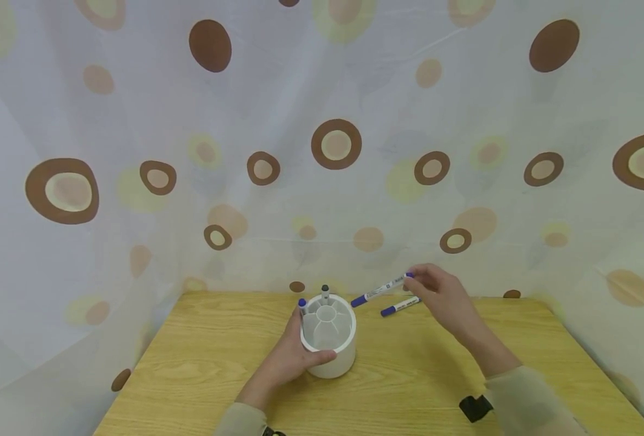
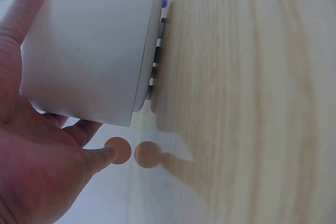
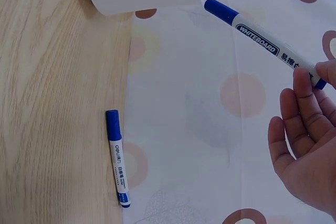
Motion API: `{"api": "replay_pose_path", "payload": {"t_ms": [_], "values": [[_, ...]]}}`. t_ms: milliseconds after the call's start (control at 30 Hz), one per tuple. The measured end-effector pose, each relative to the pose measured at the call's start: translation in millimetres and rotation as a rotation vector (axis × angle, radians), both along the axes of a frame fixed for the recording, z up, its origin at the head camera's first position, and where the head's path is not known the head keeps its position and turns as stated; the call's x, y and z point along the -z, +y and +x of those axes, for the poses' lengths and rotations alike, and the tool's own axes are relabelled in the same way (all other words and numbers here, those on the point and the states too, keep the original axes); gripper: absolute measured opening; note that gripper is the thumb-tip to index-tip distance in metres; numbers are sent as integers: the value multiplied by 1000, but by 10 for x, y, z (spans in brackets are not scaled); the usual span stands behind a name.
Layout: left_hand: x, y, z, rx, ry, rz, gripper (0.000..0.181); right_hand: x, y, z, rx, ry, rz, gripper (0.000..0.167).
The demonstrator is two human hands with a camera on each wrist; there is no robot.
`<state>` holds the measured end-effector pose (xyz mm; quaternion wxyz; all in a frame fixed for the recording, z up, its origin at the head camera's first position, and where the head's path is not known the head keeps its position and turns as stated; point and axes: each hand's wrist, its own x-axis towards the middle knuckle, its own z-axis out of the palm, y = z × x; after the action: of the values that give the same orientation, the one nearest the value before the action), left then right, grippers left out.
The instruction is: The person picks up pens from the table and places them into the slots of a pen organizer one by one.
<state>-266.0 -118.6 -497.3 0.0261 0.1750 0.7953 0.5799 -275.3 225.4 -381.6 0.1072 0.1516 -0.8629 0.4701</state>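
Note:
My left hand (image 1: 286, 361) grips the side of a white round pen holder (image 1: 341, 362), thumb across its front. Dividers split the holder's inside into compartments around a central ring. Two pens stand in it: a blue-ended one (image 1: 302, 305) at the left and a dark-ended one (image 1: 325, 294) at the back. To the right, my right hand (image 1: 446, 301) pinches a white whiteboard marker (image 3: 260, 40) by one end. Its blue cap points at the holder, close to the rim in the head view. Another blue-capped marker (image 3: 118, 161) lies on the table below.
The wooden table (image 1: 218, 357) meets a white curtain (image 1: 381, 200) with brown and beige spots at its back and sides. In the left wrist view, small grey feet (image 2: 157, 54) show under the holder.

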Motion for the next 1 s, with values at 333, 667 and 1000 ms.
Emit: {"api": "replay_pose_path", "payload": {"t_ms": [333, 667, 1000], "values": [[68, -12, -50, 4, 24, -17, 138, 26, -206, -41, -33, -7, -29, 27], [31, -3, -43, 20, 16, -11, 135, 90, -340, -89, -56, -36, -31, 23], [22, 3, -24, 25, 28, 18, 133, 145, -468, -107, -114, -89, -98, 28]]}}
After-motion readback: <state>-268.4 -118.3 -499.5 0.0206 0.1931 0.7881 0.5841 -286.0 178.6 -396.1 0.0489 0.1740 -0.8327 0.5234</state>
